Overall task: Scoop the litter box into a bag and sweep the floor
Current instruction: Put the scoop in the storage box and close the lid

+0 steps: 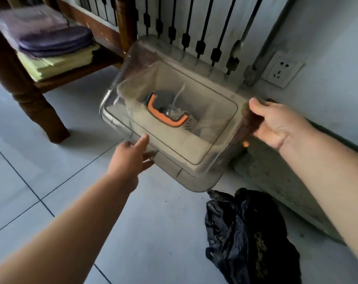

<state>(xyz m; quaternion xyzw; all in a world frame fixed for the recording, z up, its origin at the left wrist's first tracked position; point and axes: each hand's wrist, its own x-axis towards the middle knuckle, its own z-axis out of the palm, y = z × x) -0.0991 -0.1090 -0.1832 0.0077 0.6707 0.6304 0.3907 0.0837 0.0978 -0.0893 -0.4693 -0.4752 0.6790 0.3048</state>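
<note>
Nearest to me, one black bag (pixel 249 232) lies crumpled on the tiled floor (pixel 50 181), just below my right forearm and beside a rough concrete ledge (pixel 276 181).

Beyond it, I hold one plastic box (pixel 174 140) up off the floor between my two hands, above and a little left of the bag. It is smoky and see-through, rectangular with rounded corners, dusty, and tipped so that I look straight through its broad face. One orange handle (pixel 163 113) shows through it, on a dark part I cannot make out.

My left hand (pixel 128 158) reaches forward with the arm stretched. Its fingers (pixel 144 140) are nearly straight and touch the box's near left edge, the forefinger pointing up along the side. My right hand (pixel 276 124) grips the box's right rim, thumb on top and the other fingers curled behind the plastic.

Farther back, a row of dark railing bars (pixel 200 37) stands against the wall, with one wall socket (pixel 281 68) to the right. At the far left, a wooden shelf (pixel 75 68) carries a stack of folded cloths (pixel 55 42), purple over yellow.
</note>
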